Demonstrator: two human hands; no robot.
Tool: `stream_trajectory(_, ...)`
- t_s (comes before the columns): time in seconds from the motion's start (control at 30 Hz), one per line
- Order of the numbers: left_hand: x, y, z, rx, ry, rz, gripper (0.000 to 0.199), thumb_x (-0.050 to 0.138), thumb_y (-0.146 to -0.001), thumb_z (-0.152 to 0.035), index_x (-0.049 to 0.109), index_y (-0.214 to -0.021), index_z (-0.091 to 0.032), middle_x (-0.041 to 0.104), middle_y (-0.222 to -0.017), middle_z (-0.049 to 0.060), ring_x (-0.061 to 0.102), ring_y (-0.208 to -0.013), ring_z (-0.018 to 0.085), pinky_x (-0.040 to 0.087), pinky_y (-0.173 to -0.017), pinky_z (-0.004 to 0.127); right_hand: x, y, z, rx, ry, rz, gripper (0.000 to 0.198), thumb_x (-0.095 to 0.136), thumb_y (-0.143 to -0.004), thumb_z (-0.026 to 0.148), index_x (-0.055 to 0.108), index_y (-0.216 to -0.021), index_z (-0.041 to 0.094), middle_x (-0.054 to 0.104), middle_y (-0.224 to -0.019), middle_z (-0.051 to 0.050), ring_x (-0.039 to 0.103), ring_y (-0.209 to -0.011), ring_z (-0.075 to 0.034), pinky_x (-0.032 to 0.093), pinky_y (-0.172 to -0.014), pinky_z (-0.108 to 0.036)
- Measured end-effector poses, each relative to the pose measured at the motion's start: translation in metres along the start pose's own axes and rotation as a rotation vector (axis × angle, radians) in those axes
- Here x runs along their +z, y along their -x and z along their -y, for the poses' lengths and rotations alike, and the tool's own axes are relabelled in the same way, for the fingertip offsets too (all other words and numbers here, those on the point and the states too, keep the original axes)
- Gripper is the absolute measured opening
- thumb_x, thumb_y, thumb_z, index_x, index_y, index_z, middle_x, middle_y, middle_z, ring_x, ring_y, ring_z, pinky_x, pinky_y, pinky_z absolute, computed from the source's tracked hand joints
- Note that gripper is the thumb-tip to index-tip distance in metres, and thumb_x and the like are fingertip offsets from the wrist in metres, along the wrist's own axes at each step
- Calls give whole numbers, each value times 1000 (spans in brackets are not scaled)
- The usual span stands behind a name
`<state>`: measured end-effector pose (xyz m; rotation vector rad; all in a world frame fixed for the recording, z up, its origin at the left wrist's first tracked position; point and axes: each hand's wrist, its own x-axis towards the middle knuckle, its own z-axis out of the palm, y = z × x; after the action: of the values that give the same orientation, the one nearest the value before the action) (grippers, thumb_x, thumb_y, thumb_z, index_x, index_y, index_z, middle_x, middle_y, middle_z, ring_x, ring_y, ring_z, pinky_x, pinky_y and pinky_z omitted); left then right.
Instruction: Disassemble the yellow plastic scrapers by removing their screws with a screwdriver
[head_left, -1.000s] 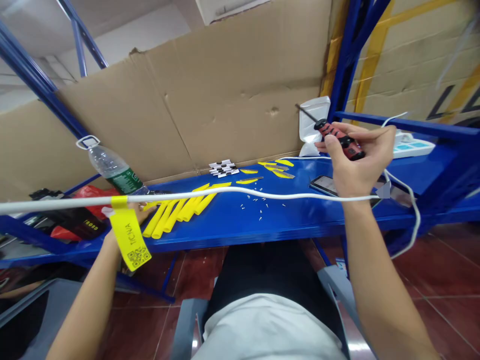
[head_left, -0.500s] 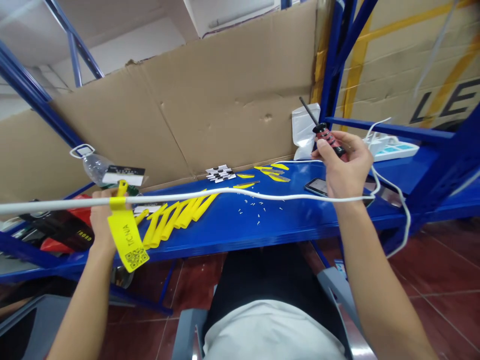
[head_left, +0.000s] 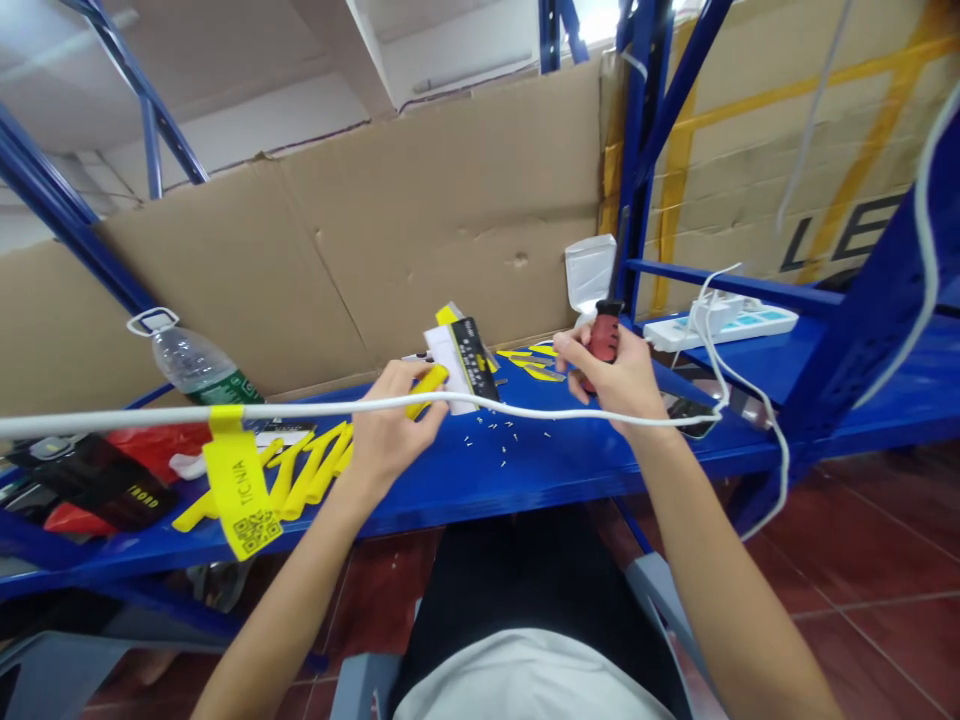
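My left hand [head_left: 391, 415] is closed on a yellow plastic handle [head_left: 426, 390]. A black-and-white printed card [head_left: 466, 362] sticks out past its fingertips, with a bit of yellow behind it. How the card joins the handle is hidden. In my right hand [head_left: 621, 372] is a screwdriver [head_left: 604, 335] with a red and black handle, its dark shaft pointing up. Between and below the hands, small screws [head_left: 504, 435] lie scattered on the blue shelf [head_left: 427, 480]. Yellow-edged blade-like pieces [head_left: 541, 372] rest near the cardboard. Several more yellow handles [head_left: 319, 475] lie left of my left hand.
A white cable [head_left: 300, 411] with a yellow tag [head_left: 241, 495] crosses in front of both forearms. At left are a plastic bottle [head_left: 199, 365] and a black tool [head_left: 97, 485]. A phone [head_left: 694, 415] and a power strip [head_left: 750, 325] lie at right. Cardboard [head_left: 450, 220] stands behind.
My left hand has moved right from the bottle to mid-shelf, bringing the card along. My right hand has shifted left and lower, and the screwdriver now points more upright.
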<state>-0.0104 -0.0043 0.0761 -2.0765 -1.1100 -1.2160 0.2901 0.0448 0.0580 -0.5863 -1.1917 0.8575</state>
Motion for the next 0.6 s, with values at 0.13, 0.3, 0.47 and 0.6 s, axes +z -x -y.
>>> stream_trajectory(0.13, 35, -10, -19, 25, 95, 43, 16, 76, -104, -28, 72, -120, -24, 84, -115, 8, 83, -101, 25, 68, -89, 39, -1, 3, -1, 83, 65, 108, 64, 103, -83, 67, 53, -83, 26, 77, -87, -1, 50, -44, -8, 36, -36, -28)
stream_trajectory(0.3, 59, -11, -28, 51, 104, 97, 17, 77, -104, -26, 73, -120, -25, 86, -112, 7, 85, -98, 26, 69, -88, 38, -3, 5, -2, 187, 93, 154, 64, 109, -73, 61, 57, -86, 27, 50, -63, 10, 48, -40, -11, 39, -37, -28)
stream_trajectory(0.47, 65, -8, -29, 66, 192, 135, 20, 75, -108, -27, 71, -127, -26, 86, -119, 8, 85, -105, 27, 69, -94, 41, -3, 2, -9, 223, 94, 127, 62, 110, -68, 58, 60, -85, 25, 57, -68, 6, 52, -48, -12, 45, -41, -29)
stream_trajectory(0.6, 59, -12, -31, 70, 304, 129, 39, 76, -107, -24, 64, -144, -26, 80, -128, 10, 81, -104, 25, 70, -96, 42, -1, -1, -14, 179, 44, 62, 65, 111, -64, 57, 57, -81, 26, 53, -66, 7, 45, -52, -11, 40, -44, -28)
